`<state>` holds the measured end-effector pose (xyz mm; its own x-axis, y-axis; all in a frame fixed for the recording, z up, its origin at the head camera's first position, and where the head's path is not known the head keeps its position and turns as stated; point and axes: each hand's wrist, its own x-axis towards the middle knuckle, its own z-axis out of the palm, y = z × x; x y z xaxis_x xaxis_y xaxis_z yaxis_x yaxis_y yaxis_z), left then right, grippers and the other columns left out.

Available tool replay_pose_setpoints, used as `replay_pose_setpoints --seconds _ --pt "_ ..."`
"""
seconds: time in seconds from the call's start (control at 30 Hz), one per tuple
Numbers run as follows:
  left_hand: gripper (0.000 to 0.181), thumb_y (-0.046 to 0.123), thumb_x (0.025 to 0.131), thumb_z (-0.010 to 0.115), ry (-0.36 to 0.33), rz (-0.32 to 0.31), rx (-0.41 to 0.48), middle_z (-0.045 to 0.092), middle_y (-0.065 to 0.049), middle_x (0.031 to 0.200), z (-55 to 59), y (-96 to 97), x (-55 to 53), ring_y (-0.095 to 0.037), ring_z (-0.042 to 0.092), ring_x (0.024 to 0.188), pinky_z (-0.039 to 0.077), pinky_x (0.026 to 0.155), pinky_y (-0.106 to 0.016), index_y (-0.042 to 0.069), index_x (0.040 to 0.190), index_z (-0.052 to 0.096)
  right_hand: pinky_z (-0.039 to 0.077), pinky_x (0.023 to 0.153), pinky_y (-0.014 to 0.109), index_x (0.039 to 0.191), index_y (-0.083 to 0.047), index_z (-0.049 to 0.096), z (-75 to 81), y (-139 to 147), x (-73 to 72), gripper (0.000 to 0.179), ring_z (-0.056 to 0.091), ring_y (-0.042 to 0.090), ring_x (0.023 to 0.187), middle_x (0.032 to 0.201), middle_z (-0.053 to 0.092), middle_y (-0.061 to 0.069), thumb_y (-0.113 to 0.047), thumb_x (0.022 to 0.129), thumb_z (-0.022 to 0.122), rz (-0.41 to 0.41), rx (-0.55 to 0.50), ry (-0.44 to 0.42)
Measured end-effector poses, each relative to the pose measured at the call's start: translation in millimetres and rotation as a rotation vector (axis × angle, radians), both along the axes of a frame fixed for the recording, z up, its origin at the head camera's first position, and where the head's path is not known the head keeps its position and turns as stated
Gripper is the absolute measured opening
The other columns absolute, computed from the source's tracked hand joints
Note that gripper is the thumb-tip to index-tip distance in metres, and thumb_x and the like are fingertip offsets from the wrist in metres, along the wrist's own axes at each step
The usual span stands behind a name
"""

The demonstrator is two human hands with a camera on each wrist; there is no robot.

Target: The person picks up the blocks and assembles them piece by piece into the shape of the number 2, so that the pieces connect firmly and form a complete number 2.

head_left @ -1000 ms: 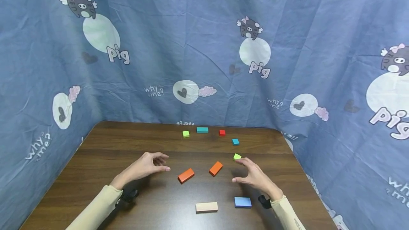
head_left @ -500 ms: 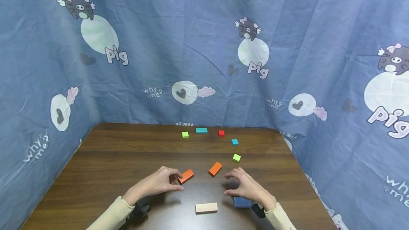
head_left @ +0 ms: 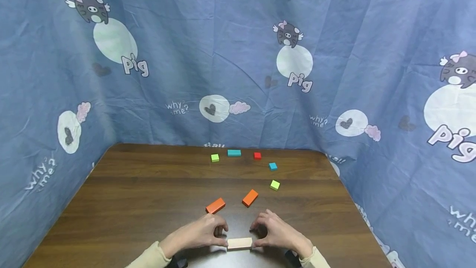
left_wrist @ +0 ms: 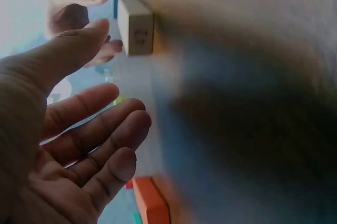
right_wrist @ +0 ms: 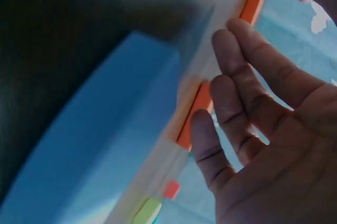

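Observation:
A pale wooden block (head_left: 239, 244) lies flat near the front of the table, between my two hands. My left hand (head_left: 203, 232) is at its left end, thumb tip right by the edge. In the left wrist view the fingers (left_wrist: 124, 124) are spread and hold nothing, and the block's marked end (left_wrist: 140, 37) faces them. My right hand (head_left: 277, 232) stands at the other end, fingers bent in a loose arch with nothing in them. A blue block (right_wrist: 105, 134) sits close under the right wrist; in the head view that hand covers it.
Two orange blocks (head_left: 215, 206) (head_left: 250, 198) lie just beyond the hands. Farther back are a lime block (head_left: 274, 185), a small blue block (head_left: 273, 166), a red one (head_left: 257, 156), a teal one (head_left: 234, 153) and another lime one (head_left: 215, 158). A blue curtain (head_left: 238, 61) hangs behind the table.
Both hands have come toward the front of the table and closer together, to either end of the pale wooden block. The right hand now covers the blue block. The blocks stay where they were.

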<state>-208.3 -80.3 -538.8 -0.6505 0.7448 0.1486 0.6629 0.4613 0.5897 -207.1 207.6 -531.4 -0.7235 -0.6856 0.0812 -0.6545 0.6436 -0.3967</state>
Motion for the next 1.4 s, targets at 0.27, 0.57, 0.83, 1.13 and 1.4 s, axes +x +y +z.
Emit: replay_pose_setpoints --seconds 0.27,0.57,0.83,1.13,1.4 --pt "0.027 0.033 0.077 0.080 0.121 -0.047 0.040 0.059 0.008 0.076 -12.7 12.3 8.8 0.007 0.046 0.070 0.037 0.061 -0.007 0.012 0.087 0.066 0.039 0.076 0.020 0.096 -0.025 0.068 -5.0 -7.0 8.8 0.035 0.043 -0.002 0.086 0.091 0.059 -0.019 -0.050 0.073 0.079 -0.005 0.060 0.006" --pt "0.020 0.024 0.077 0.080 0.102 -0.021 0.053 0.057 0.009 0.072 -14.6 18.2 7.7 0.008 0.043 0.066 0.037 0.058 -0.008 0.011 0.084 0.066 0.035 0.070 0.014 0.090 -0.023 0.066 -3.5 -10.2 8.5 0.027 0.043 -0.004 0.080 0.084 0.057 -0.018 -0.040 0.074 0.080 0.040 0.045 0.074" --pt "0.021 0.020 0.077 0.080 0.055 -0.004 0.129 0.058 0.006 0.072 -17.4 15.3 5.7 0.005 0.047 0.067 0.039 0.059 -0.010 0.011 0.078 0.062 0.035 0.070 0.011 0.088 -0.022 0.065 -3.3 -14.1 5.4 0.026 0.043 -0.003 0.079 0.082 0.058 -0.016 -0.037 0.074 0.081 0.051 0.028 0.086" --pt "0.018 0.020 0.077 0.079 -0.016 0.057 0.155 0.059 0.010 0.072 -17.9 3.9 4.9 0.004 0.049 0.068 0.041 0.059 -0.013 0.012 0.078 0.063 0.037 0.069 0.013 0.090 -0.019 0.066 -1.8 -26.6 1.3 0.025 0.042 -0.002 0.079 0.083 0.058 -0.014 -0.037 0.077 0.078 0.042 0.043 0.061" --pt "0.016 0.022 0.077 0.079 -0.040 0.108 0.153 0.056 0.017 0.069 -18.7 -8.1 1.6 0.005 0.049 0.065 0.040 0.060 -0.014 0.014 0.078 0.066 0.041 0.073 0.015 0.093 -0.019 0.067 -2.9 -38.8 -2.0 0.026 0.046 -0.001 0.083 0.087 0.060 -0.013 -0.038 0.079 0.077 0.055 0.047 0.105"
